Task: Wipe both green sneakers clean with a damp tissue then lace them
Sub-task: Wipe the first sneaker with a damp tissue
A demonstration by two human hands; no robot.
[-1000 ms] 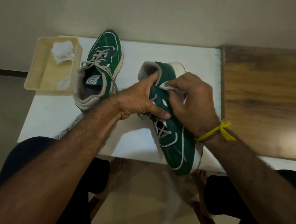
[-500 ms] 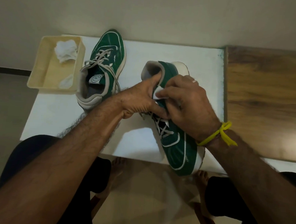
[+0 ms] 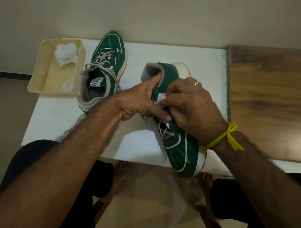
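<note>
Left hand: grips near sneaker at its collar, toe overhanging desk front edge.
Right hand: presses tissue on it.
Around: second sneaker beside tray (crumpled tissues inside).

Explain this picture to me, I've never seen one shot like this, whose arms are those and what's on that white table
This is one picture from a camera worn on a person's head, looking down, so the arms are the wearer's own. No machine is involved. The left hand grips a green sneaker at its collar, thumb inside the opening. The right hand, with a yellow thread at the wrist, presses a white tissue against that sneaker's side. The other green sneaker rests on the white table, its laces loose. Beside it sits a cream tray holding crumpled tissues. Right of the white table is a wooden surface.
</note>
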